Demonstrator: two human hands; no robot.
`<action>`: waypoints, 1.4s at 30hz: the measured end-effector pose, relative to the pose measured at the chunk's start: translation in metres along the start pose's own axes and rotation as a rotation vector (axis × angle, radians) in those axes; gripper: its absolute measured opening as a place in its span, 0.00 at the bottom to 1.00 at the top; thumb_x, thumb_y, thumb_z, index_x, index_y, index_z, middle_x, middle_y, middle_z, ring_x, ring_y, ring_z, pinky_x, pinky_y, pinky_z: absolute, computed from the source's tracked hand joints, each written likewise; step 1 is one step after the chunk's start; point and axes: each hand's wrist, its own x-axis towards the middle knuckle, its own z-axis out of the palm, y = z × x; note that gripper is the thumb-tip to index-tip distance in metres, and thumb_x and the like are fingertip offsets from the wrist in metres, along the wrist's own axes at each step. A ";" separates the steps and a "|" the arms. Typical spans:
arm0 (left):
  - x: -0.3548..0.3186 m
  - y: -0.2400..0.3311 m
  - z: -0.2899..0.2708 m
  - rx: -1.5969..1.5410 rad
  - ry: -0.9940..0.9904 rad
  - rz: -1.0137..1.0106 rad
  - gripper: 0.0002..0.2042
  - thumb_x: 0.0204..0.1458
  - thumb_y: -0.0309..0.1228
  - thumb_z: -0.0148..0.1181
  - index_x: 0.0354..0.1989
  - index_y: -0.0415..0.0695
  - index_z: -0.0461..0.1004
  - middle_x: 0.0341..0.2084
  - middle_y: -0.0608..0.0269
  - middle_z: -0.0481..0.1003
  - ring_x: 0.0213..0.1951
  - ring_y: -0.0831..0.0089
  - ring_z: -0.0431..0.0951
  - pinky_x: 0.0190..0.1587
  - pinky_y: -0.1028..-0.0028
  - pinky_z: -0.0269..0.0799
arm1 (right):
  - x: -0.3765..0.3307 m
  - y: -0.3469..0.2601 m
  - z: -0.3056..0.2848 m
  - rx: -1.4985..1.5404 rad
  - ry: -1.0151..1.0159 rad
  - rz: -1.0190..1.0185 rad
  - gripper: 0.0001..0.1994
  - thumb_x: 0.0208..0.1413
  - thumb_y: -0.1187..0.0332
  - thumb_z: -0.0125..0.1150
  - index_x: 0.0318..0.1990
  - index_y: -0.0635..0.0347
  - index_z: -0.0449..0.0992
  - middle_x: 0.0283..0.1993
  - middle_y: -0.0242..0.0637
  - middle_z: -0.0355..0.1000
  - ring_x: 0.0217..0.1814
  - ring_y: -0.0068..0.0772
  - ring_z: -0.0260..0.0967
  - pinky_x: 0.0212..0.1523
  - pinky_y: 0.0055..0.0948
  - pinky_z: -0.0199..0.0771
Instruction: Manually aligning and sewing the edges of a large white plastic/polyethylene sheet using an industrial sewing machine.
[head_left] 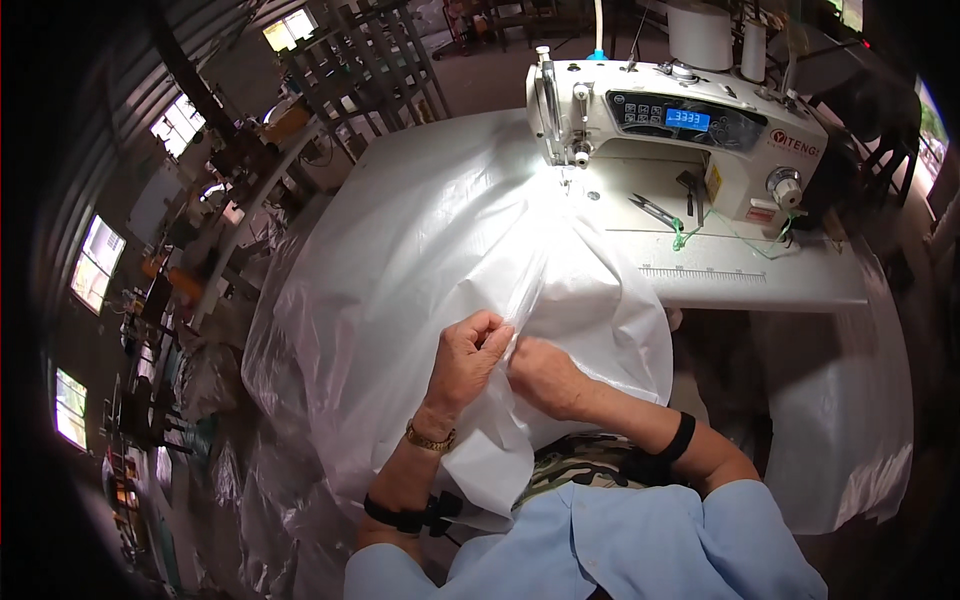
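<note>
pinching white sheeting (400, 235) mid-frame between the thumb and curled forefinger of the left hand (470, 350); curling the right hand (545, 378) just beside it into a blurred fist, cannot tell whether gripping sheeting too. see the sheeting spread across the centre, pleated lengthwise from the hands, pointing up and slightly right toward the sewing machine (690, 85) at upper right.

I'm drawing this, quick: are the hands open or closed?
Left hand: closed, pinching the glossy white sheeting.
Right hand: blurred, curled closed at the sheeting; whether it grips it cannot be told.
</note>
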 end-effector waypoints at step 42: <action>0.000 0.015 0.022 -0.015 -0.134 0.091 0.05 0.59 0.24 0.54 0.34 0.34 0.72 0.20 0.66 0.70 0.25 0.83 0.65 0.28 0.76 0.65 | -0.014 -0.051 -0.088 0.101 -0.371 0.038 0.12 0.63 0.63 0.58 0.31 0.59 0.70 0.23 0.48 0.67 0.26 0.55 0.67 0.29 0.43 0.68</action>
